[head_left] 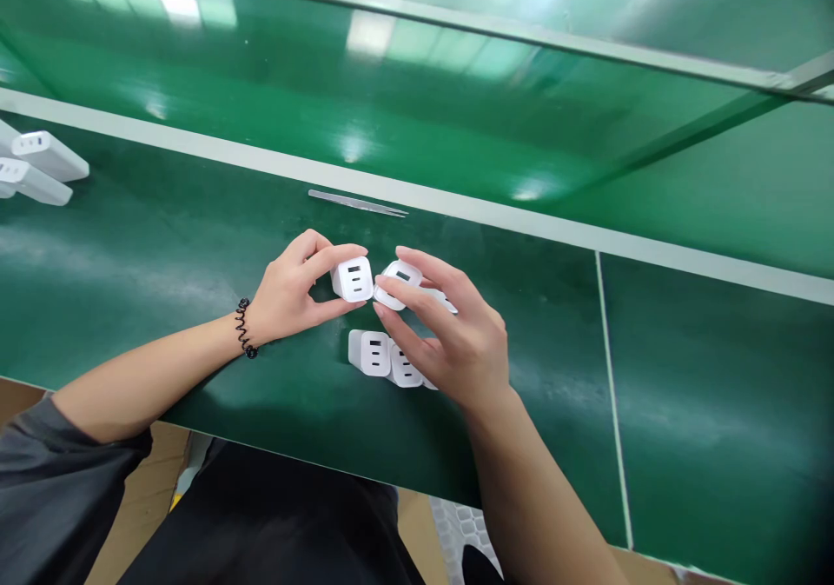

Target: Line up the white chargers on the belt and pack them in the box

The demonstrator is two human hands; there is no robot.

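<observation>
My left hand (296,289) pinches a white USB charger (355,279) between thumb and fingers, its face with one wide and two small ports turned up. Beside it, my right hand (449,324) has its fingers around a second white USB charger (399,281), whose face they partly cover. Another white charger (443,300) shows behind the right fingers, mostly hidden. Nearer to me, a row of white chargers (374,355) stands on the green table, its right end hidden under my right hand.
Metal tweezers (357,203) lie beyond my hands, close to the pale strip (456,207) along the table's back. Several larger white chargers (49,157) sit at the far left. A thin pale line (612,394) crosses the green table (704,376) on the right.
</observation>
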